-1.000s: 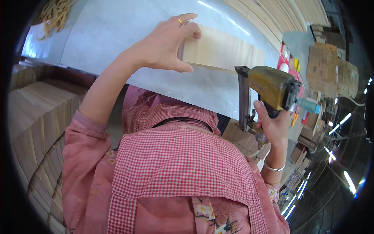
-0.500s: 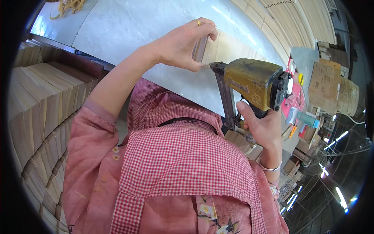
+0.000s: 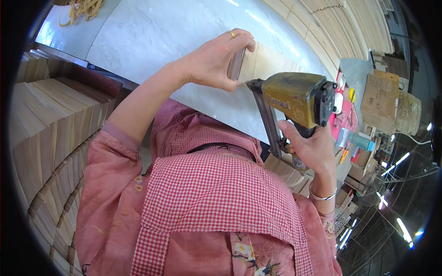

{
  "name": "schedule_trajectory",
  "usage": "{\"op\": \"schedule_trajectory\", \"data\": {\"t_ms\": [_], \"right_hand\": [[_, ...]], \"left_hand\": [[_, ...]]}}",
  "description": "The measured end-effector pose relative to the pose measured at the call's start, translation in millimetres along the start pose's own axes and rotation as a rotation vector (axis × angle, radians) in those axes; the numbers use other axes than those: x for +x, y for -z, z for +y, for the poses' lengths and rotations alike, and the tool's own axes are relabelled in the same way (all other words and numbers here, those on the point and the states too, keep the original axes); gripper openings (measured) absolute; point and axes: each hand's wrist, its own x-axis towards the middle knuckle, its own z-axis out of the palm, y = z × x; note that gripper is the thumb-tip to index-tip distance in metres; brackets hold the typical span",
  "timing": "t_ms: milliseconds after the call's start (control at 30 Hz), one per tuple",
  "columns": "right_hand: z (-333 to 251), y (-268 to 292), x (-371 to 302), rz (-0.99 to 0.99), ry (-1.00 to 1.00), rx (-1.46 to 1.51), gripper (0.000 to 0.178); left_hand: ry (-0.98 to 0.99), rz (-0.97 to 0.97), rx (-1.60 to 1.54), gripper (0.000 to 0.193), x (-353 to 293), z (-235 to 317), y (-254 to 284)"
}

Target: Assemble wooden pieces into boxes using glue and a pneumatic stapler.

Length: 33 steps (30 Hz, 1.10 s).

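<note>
My left hand [image 3: 214,60] grips the end of the pale wooden workpiece [image 3: 266,60] between thumb and fingers; it lies just right of my palm, on the table [image 3: 152,39]. My right hand [image 3: 315,149] grips the pneumatic nail gun [image 3: 291,94], its nose beside my left thumb.

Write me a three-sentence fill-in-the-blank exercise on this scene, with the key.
1. The right hand holds a yellow-and-____ nail gun.
2. The left hand holds the wooden piece by its ____ end.
3. A gold ring circles one of the left hand's ____.

Missing words: black; left; fingers.
</note>
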Motion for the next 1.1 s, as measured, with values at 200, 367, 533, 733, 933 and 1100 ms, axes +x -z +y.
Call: {"op": "schedule_trajectory", "data": {"t_ms": [200,367,533,733,933,1100], "right_hand": [[26.6,-1.2,-17.9,0.141,0.228,0.012,0.025],[59.7,7.7,-25.3,0.213,0.062,0.16,0.026],[83.0,11.4,-39.5,0.238,0.038,0.186,0.025],[92.7,-4.4,-41.0,0.201,0.05,0.27,0.024],[91.5,-17.2,-31.3,0.164,0.2,0.206,0.025],[88.9,-20.2,-29.9,0.073,0.057,0.176,0.051]], "left_hand": [[0.199,0.265,0.274,0.088,-74.8,52.2,-7.9],[0.393,0.288,0.061,0.077,-107.2,88.2,-35.9],[0.292,0.315,-0.153,0.044,-75.7,76.2,-44.4],[0.553,0.425,0.618,0.071,16.9,-16.8,42.0],[0.564,0.411,0.659,0.067,27.3,-16.3,50.5],[0.567,0.401,0.686,0.063,34.7,-16.2,59.1]]}}
